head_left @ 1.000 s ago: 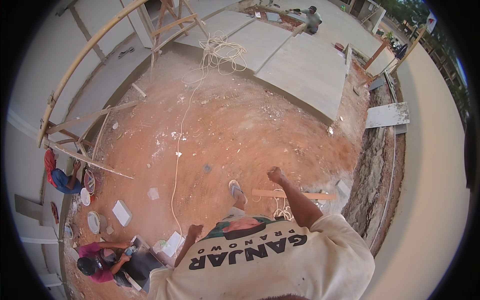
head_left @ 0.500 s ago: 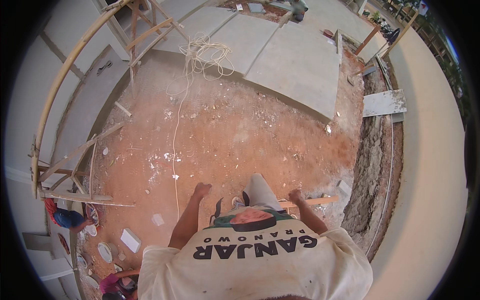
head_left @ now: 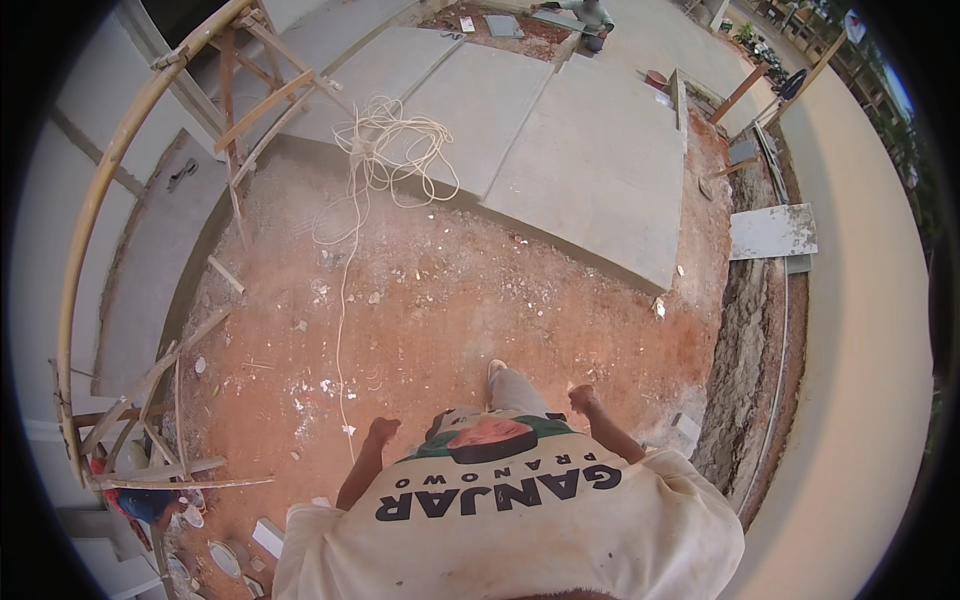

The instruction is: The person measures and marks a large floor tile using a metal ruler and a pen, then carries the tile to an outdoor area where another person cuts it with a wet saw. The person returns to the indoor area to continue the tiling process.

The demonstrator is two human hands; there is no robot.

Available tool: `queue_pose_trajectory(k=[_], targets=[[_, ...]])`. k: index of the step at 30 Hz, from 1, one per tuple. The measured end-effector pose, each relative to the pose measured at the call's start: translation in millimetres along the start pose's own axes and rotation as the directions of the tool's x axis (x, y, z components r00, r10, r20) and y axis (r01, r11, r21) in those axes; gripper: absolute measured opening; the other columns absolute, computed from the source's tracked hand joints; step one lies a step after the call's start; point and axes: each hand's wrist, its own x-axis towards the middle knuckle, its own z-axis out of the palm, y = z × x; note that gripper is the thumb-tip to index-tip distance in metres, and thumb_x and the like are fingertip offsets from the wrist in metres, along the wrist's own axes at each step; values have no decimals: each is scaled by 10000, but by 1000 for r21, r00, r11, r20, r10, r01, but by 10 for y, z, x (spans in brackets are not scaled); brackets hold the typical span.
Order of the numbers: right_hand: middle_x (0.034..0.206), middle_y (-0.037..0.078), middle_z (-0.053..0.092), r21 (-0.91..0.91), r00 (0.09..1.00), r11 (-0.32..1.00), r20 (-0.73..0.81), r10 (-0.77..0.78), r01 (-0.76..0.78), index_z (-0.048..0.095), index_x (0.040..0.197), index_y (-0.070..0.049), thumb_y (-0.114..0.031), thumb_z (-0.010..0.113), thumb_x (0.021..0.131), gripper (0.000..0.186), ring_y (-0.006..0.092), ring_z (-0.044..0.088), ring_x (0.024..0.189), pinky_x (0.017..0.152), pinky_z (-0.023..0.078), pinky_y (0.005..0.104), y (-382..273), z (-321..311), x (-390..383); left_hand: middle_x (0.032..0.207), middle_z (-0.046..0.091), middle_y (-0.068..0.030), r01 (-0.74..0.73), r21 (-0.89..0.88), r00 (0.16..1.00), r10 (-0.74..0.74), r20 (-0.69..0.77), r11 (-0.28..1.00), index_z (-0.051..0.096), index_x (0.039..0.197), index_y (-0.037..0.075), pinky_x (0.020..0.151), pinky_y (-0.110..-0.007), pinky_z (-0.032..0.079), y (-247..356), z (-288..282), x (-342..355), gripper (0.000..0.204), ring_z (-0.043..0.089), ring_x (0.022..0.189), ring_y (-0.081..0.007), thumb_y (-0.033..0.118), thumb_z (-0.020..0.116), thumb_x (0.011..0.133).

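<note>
My left hand (head_left: 382, 431) hangs beside my body over the red dirt ground (head_left: 455, 330), its fingers curled in with nothing visible in them. On the other side, my right hand (head_left: 584, 400) is held a little farther forward, also loosely closed and with nothing seen in it. Neither hand touches anything. One of my feet (head_left: 495, 368) is stretched forward on the dirt between them. To the left of my feet, a thin pale cable (head_left: 345, 330) runs along the ground to a tangled cable coil (head_left: 400, 150) at the slab's edge.
Raised grey concrete slabs (head_left: 590, 170) lie ahead, where another person (head_left: 590, 20) crouches. Bamboo scaffolding (head_left: 95, 220) stands at left, with a second person (head_left: 145, 503) beneath it near buckets (head_left: 225, 560). At right, a rough trench (head_left: 740, 370) runs along a pale wall (head_left: 850, 330), crossed by a board (head_left: 772, 232).
I have stepped forward, so the scaffolding and the person at left have slid back toward me. My front foot has swapped, and both hands have swung slightly.
</note>
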Motion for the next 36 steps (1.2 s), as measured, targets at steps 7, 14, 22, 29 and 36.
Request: queue_pose_trajectory(k=[7, 14, 22, 29, 36], targets=[[1092, 233, 643, 264, 929, 959, -370, 5, 100, 665, 1019, 0, -295, 495, 867, 373, 370, 609, 1051, 894, 480, 456, -1844, -3321, 779, 676, 576, -11, 24, -655, 949, 190, 253, 755, 603, 834, 104, 502, -355, 449, 985, -788, 513, 185, 574, 567, -161, 249, 510, 904], [879, 147, 681, 410, 776, 879, -626, 78, 242, 686, 971, -56, -297, 600, 828, 293, 220, 667, 809, 718, 532, 365, -2916, -4555, 2063, 780, 675, -197, -435, 355, 898, 427, 104, 828, 673, 859, -92, 631, -419, 517, 1773, -1358, 1515, 406, 674, 722, -306, 307, 669, 789], [842, 125, 706, 602, 850, 789, -472, 232, 119, 705, 958, -56, -239, 642, 812, 243, 239, 690, 773, 677, 558, 380, -3089, -4467, 2590, 916, 683, -290, 27, 55, 991, -19, -134, 998, 657, 945, -143, 765, -440, 524, 3065, -3471, 2430, 533, 683, 908, -382, 353, 673, 751], [746, 106, 703, 630, 908, 687, 74, 412, -363, 711, 767, -46, -135, 608, 801, 139, 211, 687, 673, 610, 541, 357, -2511, -4804, 3011, 867, 680, -258, -184, 155, 916, 226, -332, 971, 671, 876, -89, 742, -423, 501, 5356, -4513, 3097, 469, 672, 849, -364, 371, 656, 783], [675, 83, 677, 444, 893, 775, 227, 388, -450, 666, 722, -29, -154, 570, 851, 204, 191, 656, 560, 477, 528, 329, -1380, -6001, 4660, 647, 596, -92, -405, -222, 914, 397, -82, 887, 623, 724, -2, 616, -398, 454, 8044, -4095, 4440, 384, 570, 622, -223, 366, 639, 831]])
